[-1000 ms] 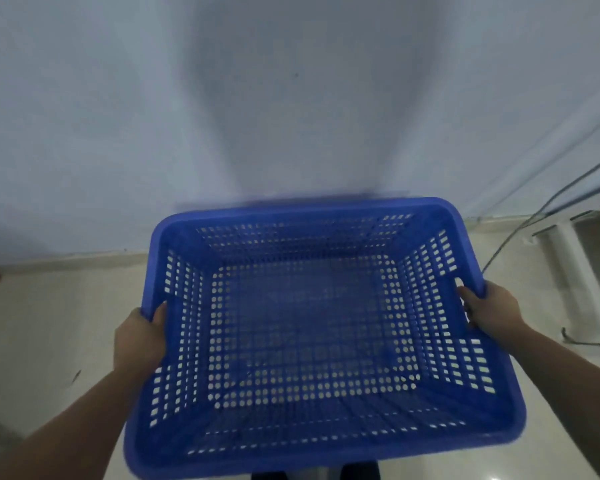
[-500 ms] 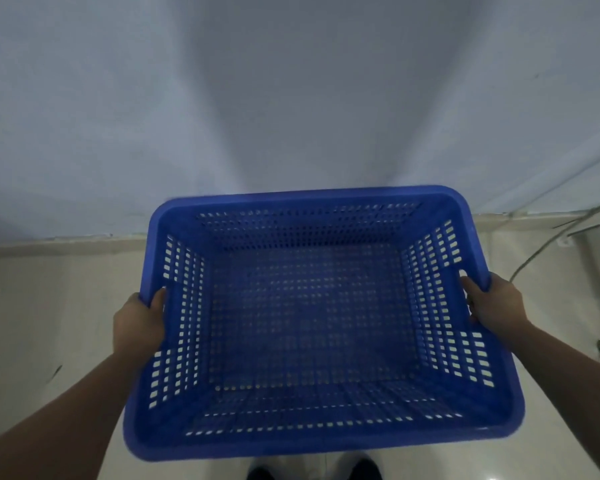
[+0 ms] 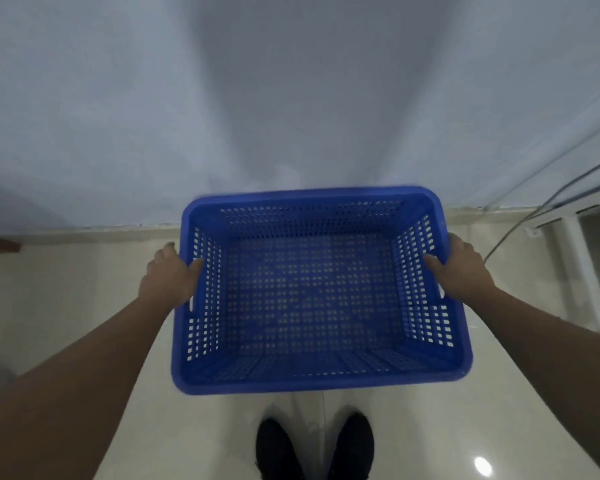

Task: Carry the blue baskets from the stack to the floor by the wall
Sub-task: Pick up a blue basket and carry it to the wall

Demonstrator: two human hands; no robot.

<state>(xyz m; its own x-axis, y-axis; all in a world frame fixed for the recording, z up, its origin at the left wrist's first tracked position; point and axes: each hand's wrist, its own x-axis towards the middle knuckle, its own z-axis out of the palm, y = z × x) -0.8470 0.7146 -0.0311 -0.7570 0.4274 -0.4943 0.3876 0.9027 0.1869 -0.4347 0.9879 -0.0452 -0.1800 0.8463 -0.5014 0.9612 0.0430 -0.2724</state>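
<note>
The blue basket (image 3: 312,292) is held out in front of the person, above the cream tiled floor (image 3: 66,306) and close to the pale wall (image 3: 291,98). It is gripped at its two short sides. The left hand (image 3: 168,278) is closed over the left rim, with its fingers (image 3: 195,265) curled over the edge and down the perforated inner wall. The right hand (image 3: 463,271) is closed over the right rim in the same way, its fingers laid inside against the grid of holes. Both bare forearms are stretched forward from the lower corners of the view. The basket is seen from above with nothing inside, and the floor shows faintly through the holes in its bottom. Its far rim lies at the line where the wall meets the floor. Two dark shoes (image 3: 314,445) are seen below the near rim. A white frame (image 3: 582,258) and thin cables (image 3: 520,226) are seen at the right edge, by the wall.
</note>
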